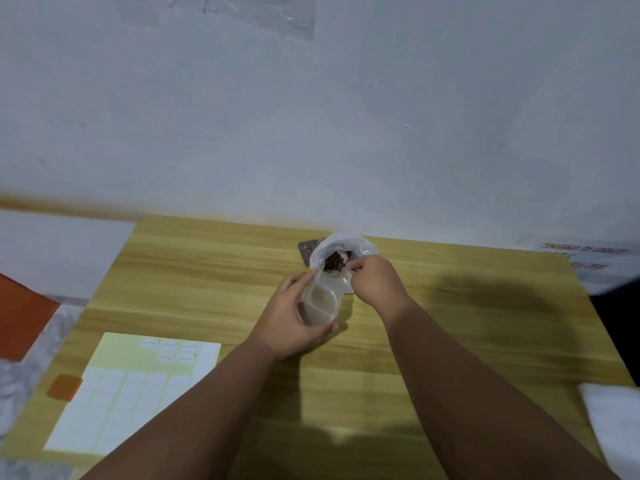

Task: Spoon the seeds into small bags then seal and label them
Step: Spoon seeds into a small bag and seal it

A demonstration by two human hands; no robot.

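My left hand (294,318) grips a small clear plastic bag (320,299) from its left side, thumb under it, holding it tilted above the wooden table (450,327). My right hand (375,280) pinches something small at the mouth of a larger crumpled clear bag (346,245) just behind. Dark brown seeds (334,262) show inside that mouth; whether a spoon is in my fingers is hidden. A sheet of white labels (131,393), a few with writing, lies at the table's front left.
A dark flat packet (306,249) lies under the large bag near the table's far edge, by the white wall. An orange tab (64,386) sits at the label sheet's left. White cloth (613,420) lies at the right edge.
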